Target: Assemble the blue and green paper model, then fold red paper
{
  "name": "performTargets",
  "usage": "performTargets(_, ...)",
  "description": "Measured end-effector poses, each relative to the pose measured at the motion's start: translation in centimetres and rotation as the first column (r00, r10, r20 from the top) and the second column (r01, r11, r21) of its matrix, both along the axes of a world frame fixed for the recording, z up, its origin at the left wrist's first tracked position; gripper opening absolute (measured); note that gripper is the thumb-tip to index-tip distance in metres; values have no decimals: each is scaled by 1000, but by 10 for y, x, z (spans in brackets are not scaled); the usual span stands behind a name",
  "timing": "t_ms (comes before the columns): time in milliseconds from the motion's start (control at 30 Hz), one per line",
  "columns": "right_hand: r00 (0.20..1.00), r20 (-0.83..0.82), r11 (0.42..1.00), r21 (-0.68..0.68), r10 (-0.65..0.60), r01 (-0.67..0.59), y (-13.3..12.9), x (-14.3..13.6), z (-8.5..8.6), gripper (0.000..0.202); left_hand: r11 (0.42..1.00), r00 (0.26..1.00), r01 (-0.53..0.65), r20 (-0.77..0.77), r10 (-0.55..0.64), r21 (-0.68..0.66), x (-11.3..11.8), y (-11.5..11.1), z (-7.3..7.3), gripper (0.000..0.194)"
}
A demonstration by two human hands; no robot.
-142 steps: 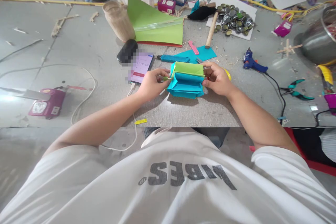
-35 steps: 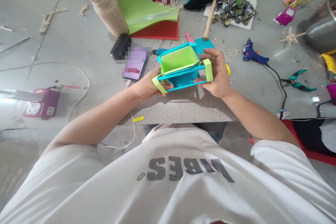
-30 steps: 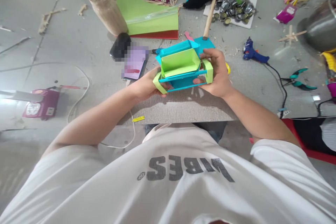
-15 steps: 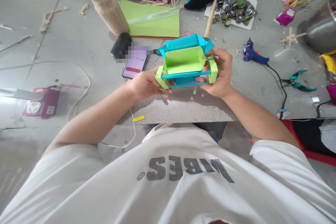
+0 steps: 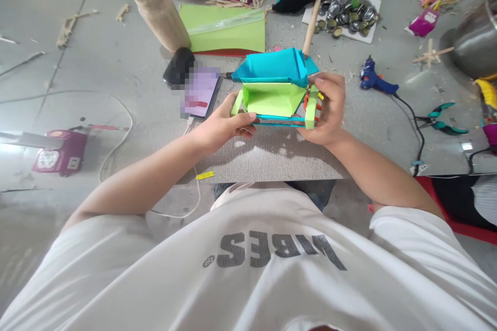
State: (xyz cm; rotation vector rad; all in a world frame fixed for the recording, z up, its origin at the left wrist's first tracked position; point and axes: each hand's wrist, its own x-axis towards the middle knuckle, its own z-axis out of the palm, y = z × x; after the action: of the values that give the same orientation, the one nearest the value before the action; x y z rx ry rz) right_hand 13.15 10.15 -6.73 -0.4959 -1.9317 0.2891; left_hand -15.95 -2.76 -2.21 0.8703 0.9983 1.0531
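Between my two hands is a paper model [image 5: 274, 99] with a light green open trough, blue rods along its near side and green end pieces. A blue folded-paper section [image 5: 272, 66] lies along its far side; whether the two are joined I cannot tell. My left hand [image 5: 223, 123] grips the model's left end, thumb on top along the near edge. Around the right end piece my right hand [image 5: 328, 106] is closed, with small orange parts showing beside its fingers. The model's underside is hidden.
A phone [image 5: 204, 95] and a black case [image 5: 179, 67] lie left of the model. Behind stand a brown bottle [image 5: 161, 18] and green paper [image 5: 229, 28]. Bottle caps [image 5: 347, 10] are piled behind right. A blue glue gun [image 5: 376, 80] and pliers [image 5: 442, 120] lie to the right.
The model has tilted in my hands, so the green trough sits lower and more of the blue section shows behind it. My left thumb has come over the near edge.
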Motion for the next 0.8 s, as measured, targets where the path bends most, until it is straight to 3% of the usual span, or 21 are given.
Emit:
performTargets(100,1000,7,999,-33,-4,4,-1,-1,-1,102,1000,1000,-25,-6,25,-6,1,0,-2,77)
performTargets(233,994,-70,995,56,84,-80,-1,-2,3,99,1000,999,-27,20,27,10,2,-1,-2,73)
performTargets(333,988,-28,984,-84,155,-157,3,3,4,93,1000,998,-21,53,20,14,1,1,-4,66)
performTargets(400,987,60,965,-226,147,-130,6,8,4,88,1000,998,-12,70,11,14,0,2,-6,66)
performTargets(467,988,118,956,-285,103,-65,7,11,4,89,1000,997,5,78,-7,17,-1,4,-8,68)
performTargets(667,1000,1,998,-66,24,-24,-6,7,5,93,999,997,44,61,-44,2,2,2,-6,72)
performTargets(733,1000,-3,988,-156,-4,4,-7,6,3,87,997,994,71,78,-72,11,4,-1,-4,75)
performTargets(800,998,64,943,-332,-3,24,-6,5,0,80,995,990,98,98,-101,28,6,-3,-4,77)
